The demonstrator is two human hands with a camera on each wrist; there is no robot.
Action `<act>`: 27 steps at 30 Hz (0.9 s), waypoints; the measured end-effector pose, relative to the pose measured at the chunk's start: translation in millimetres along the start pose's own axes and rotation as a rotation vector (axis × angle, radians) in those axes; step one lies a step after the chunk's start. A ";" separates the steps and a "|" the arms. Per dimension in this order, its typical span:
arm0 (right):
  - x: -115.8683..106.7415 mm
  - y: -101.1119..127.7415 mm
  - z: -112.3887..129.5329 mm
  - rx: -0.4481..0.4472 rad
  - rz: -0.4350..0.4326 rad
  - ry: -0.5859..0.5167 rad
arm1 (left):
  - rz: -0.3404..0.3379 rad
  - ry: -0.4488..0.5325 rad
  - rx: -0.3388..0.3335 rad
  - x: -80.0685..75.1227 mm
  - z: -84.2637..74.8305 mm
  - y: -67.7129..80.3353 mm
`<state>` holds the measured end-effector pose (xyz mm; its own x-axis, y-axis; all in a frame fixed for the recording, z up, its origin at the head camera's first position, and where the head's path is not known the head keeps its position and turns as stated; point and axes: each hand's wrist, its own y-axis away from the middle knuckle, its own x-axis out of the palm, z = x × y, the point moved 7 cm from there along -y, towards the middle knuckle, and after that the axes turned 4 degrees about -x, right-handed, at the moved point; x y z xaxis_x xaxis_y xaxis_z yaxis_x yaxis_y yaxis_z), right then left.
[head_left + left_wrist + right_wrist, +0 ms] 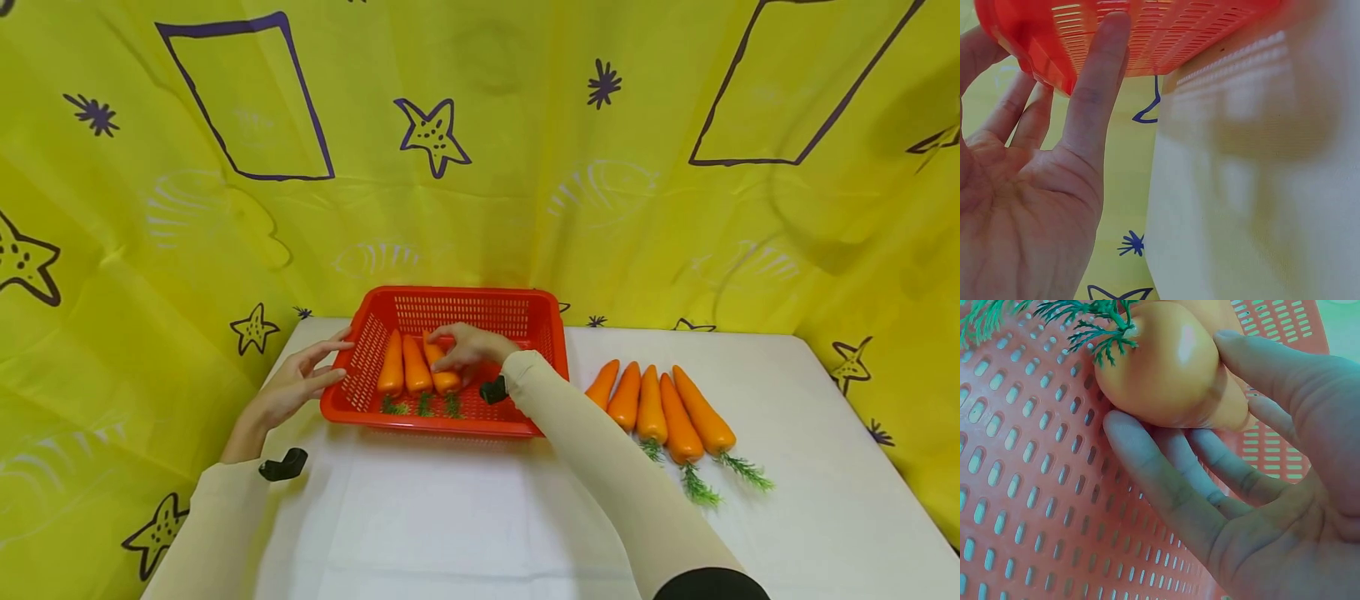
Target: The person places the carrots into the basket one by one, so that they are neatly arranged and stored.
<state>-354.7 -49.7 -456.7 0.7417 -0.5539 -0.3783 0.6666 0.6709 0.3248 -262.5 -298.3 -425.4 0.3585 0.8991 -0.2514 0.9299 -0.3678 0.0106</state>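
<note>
A red perforated plastic basket (442, 423) stands at the back of the white table. Inside, toward its left end, three orange carrots with green tops lie side by side. My right hand (477, 343) reaches in and holds the rightmost carrot (447, 382), with thumb and fingers on either side of its thick end, as the right wrist view shows on the carrot (1160, 365). The left carrot (391, 368) and middle carrot (416, 368) lie untouched. At the basket's left rim is my left hand (288, 387), fingers extended, thumb against the basket's side (1179, 28).
Several more carrots (651, 408) lie fanned out on the white table (450, 517), right of the basket, partly behind my right forearm. A yellow patterned cloth (495, 225) hangs close behind the basket and along both sides.
</note>
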 end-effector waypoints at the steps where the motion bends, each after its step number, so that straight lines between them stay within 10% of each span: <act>1: 0.1 0.1 0.2 -0.002 0.001 0.003 | -0.003 0.001 -0.004 -0.2 0.2 0.2; 19: -3.7 9.1 -2.4 0.013 0.018 0.047 | 0.002 0.027 -0.017 0.2 1.4 0.6; 27: -8.7 26.9 16.7 -0.027 0.062 0.341 | -0.004 0.020 -0.037 -1.4 1.7 1.4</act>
<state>-342.0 -35.1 -430.2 0.7105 -0.3179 -0.6277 0.6154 0.7133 0.3354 -261.8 -300.5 -426.6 0.3559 0.9052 -0.2322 0.9336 -0.3554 0.0455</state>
